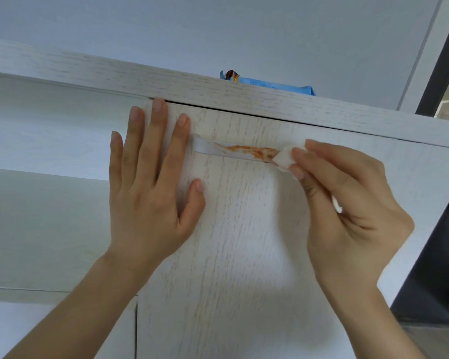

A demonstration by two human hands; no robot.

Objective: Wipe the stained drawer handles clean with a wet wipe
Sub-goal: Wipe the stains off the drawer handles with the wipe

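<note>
The right hand [347, 203] pinches a folded white wet wipe [285, 158] between fingertips, pressed on the right end of the slim white bar handle [205, 149]. The orange stain [246, 149] runs leftward along the handle's horizontal axis. The left hand [151, 177] lies flat and empty on the pale wood-grain drawer front [244, 229], just beside the handle's left end.

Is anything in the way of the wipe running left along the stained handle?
Nothing visible along the orange stain. The right hand presses the wet wipe on the handle's right end; the left hand lies flat by its left end.
</note>
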